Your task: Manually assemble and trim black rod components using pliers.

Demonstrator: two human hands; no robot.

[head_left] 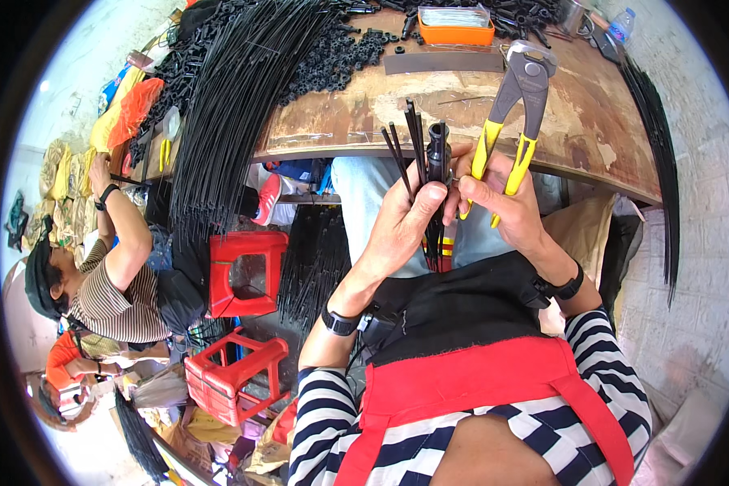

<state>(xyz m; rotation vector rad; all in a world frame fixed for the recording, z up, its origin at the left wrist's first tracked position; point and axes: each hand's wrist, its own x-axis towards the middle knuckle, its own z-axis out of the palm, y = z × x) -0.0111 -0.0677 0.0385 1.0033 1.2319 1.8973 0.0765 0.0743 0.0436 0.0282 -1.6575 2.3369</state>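
My left hand (403, 223) is closed around several thin black rods (414, 123) and a black tubular fitting (438, 154), which stand upright above its fingers. The rods' lower ends come out below the hand, over my lap. In my right hand (512, 202) is a pair of end-cutting pliers (531, 73) with grey jaws and yellow handles. Its jaws point up and away, over the table. The handles are spread apart. The fingertips of my right hand are close beside the fitting; whether they touch it I cannot tell.
The worn wooden table (332, 125) bears a large bundle of black rods (235, 89), heaped small black parts (332, 61), a flat dark strip (443, 63) and an orange box (456, 34). More rods (656, 146) hang off its right end. Red stools (236, 377) and a co-worker (121, 283) are at left.
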